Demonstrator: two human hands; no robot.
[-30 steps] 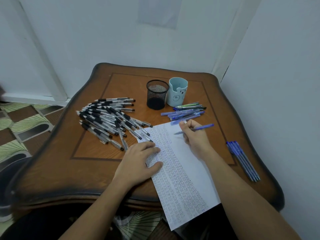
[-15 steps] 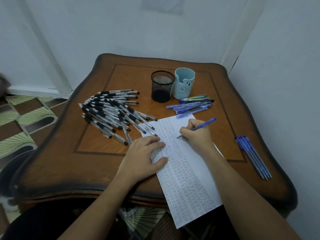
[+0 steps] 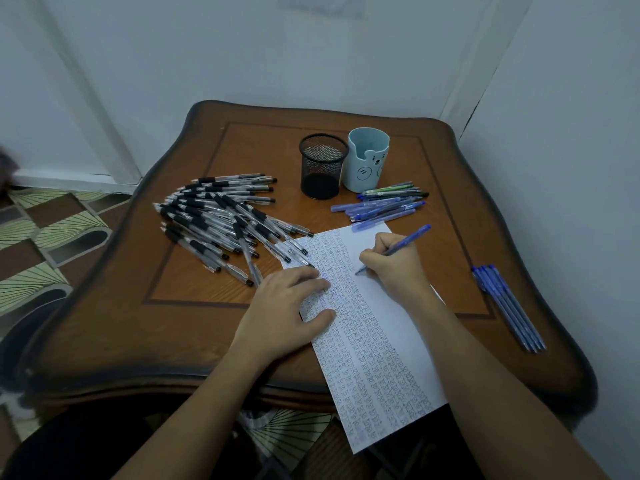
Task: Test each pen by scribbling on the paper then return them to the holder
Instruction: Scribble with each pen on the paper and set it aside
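A blue pen [image 3: 401,245] is being gripped in the curled fingers [image 3: 372,258] of the right hand [image 3: 391,268], its tip on the paper [image 3: 398,327] and its long axis slanting away to the right. The paper is being pinned by the flat left hand [image 3: 287,306]. The mesh holder [image 3: 323,166] is standing beyond the pen, nearer the right hand.

pen pile [image 3: 225,223] left, holders [image 3: 323,166] behind, bare wood [image 3: 194,327] nearside
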